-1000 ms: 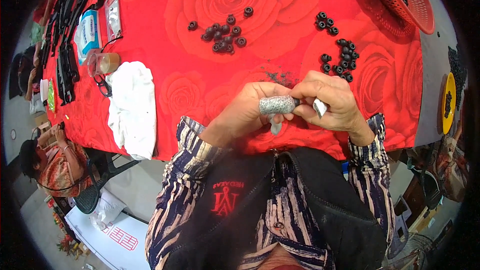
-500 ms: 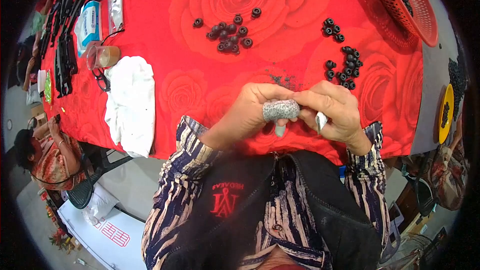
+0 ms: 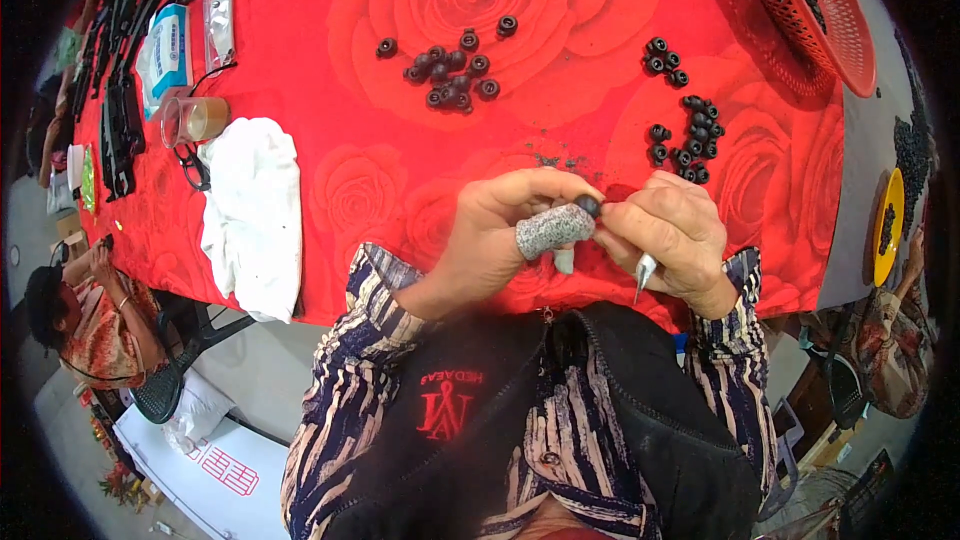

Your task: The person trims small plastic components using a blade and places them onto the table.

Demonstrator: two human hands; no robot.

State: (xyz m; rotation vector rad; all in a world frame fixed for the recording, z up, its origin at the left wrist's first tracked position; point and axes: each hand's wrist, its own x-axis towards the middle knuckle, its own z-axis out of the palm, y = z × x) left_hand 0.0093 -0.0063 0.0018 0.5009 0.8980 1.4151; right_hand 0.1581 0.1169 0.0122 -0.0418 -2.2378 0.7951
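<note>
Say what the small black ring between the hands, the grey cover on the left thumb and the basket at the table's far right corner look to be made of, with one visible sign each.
Small black ring: probably rubber or plastic, matt black, no shine.
Grey thumb cover: likely knitted or gritty fabric, speckled, dull.
Basket: red plastic by the look, a moulded mesh of small holes.

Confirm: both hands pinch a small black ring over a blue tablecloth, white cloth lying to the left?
Not quite. The tablecloth is red with a rose print, not blue, as the head view shows. The left hand and right hand do pinch the black ring, white cloth to the left.
</note>
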